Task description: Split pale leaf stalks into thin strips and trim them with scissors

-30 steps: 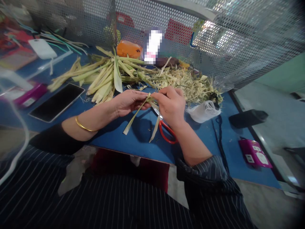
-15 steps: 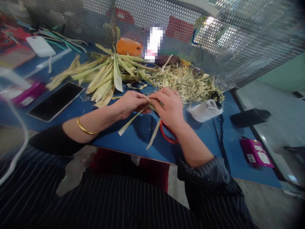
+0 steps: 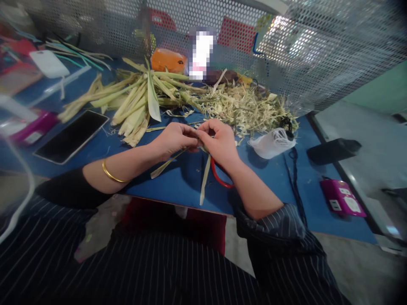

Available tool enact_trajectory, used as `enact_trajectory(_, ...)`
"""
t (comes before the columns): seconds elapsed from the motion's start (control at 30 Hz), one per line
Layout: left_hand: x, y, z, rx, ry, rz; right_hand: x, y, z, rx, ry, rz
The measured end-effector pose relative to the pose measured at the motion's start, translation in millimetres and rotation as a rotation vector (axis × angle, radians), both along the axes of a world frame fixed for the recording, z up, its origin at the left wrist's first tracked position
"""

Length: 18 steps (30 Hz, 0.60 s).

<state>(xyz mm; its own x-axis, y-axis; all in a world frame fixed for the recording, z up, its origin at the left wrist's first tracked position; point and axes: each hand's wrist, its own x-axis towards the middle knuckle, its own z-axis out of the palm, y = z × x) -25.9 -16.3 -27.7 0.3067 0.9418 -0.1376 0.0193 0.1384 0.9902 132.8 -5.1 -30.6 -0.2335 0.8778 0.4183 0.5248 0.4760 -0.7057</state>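
My left hand (image 3: 178,140) and my right hand (image 3: 219,140) meet over the blue table (image 3: 181,186), fingertips pinched together on pale green husk strips. One strip (image 3: 167,166) slants down to the left below my left hand, and another strip (image 3: 205,182) hangs down below my right hand. The point between the fingertips is too small to make out. Under my right hand and wrist lies a red loop handle (image 3: 221,176), partly hidden. Beyond the hands are long dried husk leaves (image 3: 136,101) and a heap of shredded husk (image 3: 251,106).
A black phone (image 3: 71,136) lies at the left, a white one (image 3: 49,63) behind it. White string (image 3: 271,144), a black case (image 3: 333,151) and a purple box (image 3: 343,197) are at the right. Perforated metal mesh (image 3: 286,51) stands behind.
The strip below my right hand now hangs more upright and lower. My right hand has shifted slightly left, its fingers still pinched against those of my left hand. The view has moved a little.
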Motion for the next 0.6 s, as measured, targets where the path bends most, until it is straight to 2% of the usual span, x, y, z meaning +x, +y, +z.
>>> enact_trajectory(0.17,4.6,-5.0,-3.6,0.021,0.040,-0.095,1.5,1.5,5.7,-0.079,0.170,-0.011)
enact_trajectory(0.4,0.2,-5.8,-1.8,0.088,0.122,-0.288,0.1,2.9,7.5,-0.347,0.472,0.065)
enact_trajectory(0.6,2.9,-9.5,-0.1,0.104,0.206,-0.402,2.0,8.4,4.6,-0.340,0.573,0.021)
